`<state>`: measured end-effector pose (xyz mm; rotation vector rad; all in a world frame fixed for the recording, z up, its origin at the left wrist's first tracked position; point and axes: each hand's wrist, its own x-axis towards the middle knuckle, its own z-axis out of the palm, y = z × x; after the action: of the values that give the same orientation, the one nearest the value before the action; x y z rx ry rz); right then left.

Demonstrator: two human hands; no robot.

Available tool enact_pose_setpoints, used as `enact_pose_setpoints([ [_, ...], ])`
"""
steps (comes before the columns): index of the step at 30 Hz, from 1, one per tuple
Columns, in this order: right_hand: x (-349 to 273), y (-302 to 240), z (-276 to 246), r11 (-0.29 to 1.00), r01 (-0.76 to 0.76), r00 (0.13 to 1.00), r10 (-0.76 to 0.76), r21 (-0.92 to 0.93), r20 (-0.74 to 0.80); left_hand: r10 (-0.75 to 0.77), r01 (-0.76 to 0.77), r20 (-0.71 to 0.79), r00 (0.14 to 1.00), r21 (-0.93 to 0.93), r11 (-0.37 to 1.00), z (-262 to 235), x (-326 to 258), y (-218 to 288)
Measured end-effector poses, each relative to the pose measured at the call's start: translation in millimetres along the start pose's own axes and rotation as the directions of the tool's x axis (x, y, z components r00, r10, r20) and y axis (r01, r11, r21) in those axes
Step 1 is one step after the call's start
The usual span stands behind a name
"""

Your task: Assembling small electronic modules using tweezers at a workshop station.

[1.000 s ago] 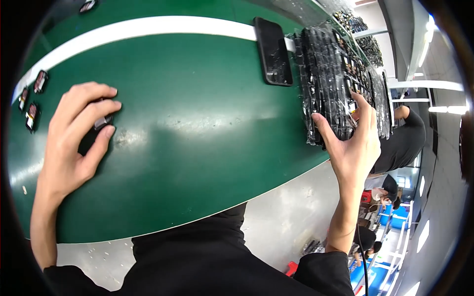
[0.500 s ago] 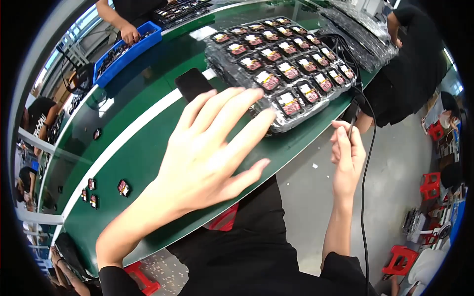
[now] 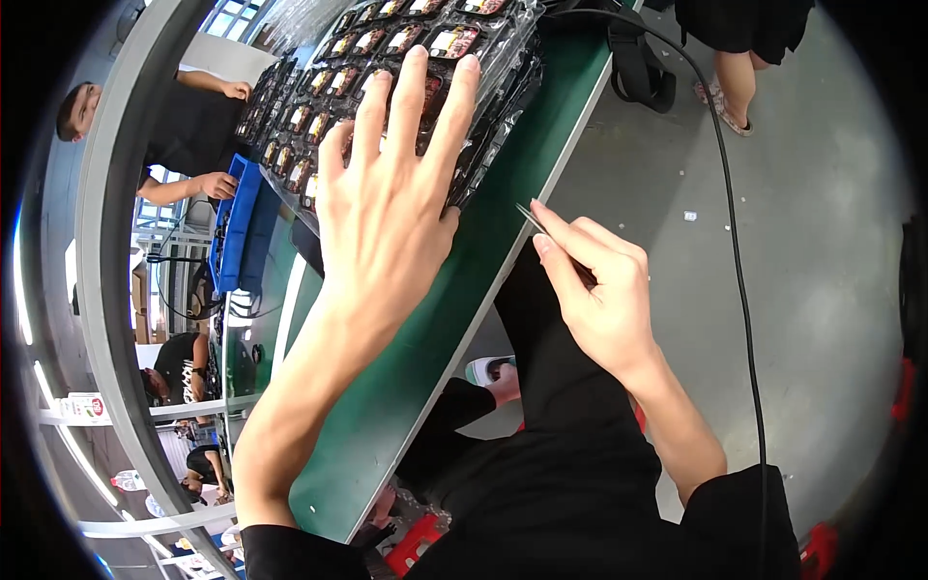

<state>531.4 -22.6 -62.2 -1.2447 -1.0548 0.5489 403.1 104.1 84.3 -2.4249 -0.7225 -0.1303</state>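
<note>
My left hand (image 3: 391,203) is open, its fingers spread over a stack of clear plastic trays (image 3: 512,92). Each pocket holds a small black piece (image 3: 454,42) with a printed colour face; the hand covers several of these. Whether the palm presses on the tray or hovers just above it, I cannot tell. Beyond the table's front edge, my right hand (image 3: 609,290) is closed on thin metal tweezers (image 3: 530,218). Their tips point up and left toward the tray stack, apart from it.
The green table (image 3: 377,416) runs diagonally, with a blue bin (image 3: 222,256) on its far side. A co-worker (image 3: 188,126) rests a hand at that bin. A black cable (image 3: 739,280) hangs at my right. A grey frame post (image 3: 101,232) rises at left.
The view has swung, so the tray stack now appears further left and higher. My left hand has moved onto the trays' pieces. My right hand, with the tweezers, is nearer the table edge.
</note>
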Motion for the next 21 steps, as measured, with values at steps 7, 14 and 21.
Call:
enact_pose_setpoints([
  [7, 15.7, -5.2, 0.4, 0.996, -0.035, 0.997, 0.03, 0.079, 0.065, 0.005, -0.006, -0.007, 1.0, -0.024, 1.0, -7.8, 0.5, -6.5],
  [14, 37.1, 3.3, 18.2, 0.919, 0.228, 0.973, -0.211, -0.322, 0.089, 0.023, -0.024, -0.018, 1.0, -0.01, 1.0, -3.3, 2.1, -10.9],
  [21, 42.3, 5.0, 27.3, 0.901, 0.274, 0.961, -0.274, -0.335, 0.048, 0.023, -0.023, -0.009, 1.0, -0.025, 0.999, -2.5, 0.8, -12.3],
])
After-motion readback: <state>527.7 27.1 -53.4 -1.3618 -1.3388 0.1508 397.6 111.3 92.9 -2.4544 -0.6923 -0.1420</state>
